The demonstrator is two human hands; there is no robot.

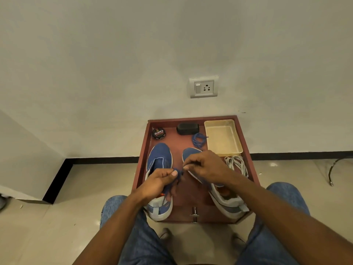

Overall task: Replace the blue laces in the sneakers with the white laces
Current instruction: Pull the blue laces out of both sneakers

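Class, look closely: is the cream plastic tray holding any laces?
No: the cream plastic tray shows only its bare floor, while the white laces lie on the wooden tray beside it.

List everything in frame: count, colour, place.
tray: 1, reddish-brown, on floor by wall
sneakers: 2, blue and white, in tray
blue lace: 1 loose, tray back; another held in both hands
white laces: bundle, tray right
polish tin: 1, black, back left
black case: 1, back centre
basket: 1, cream, back right
wall socket: 1, grey-white
left hand: pinches lace
right hand: pinches lace
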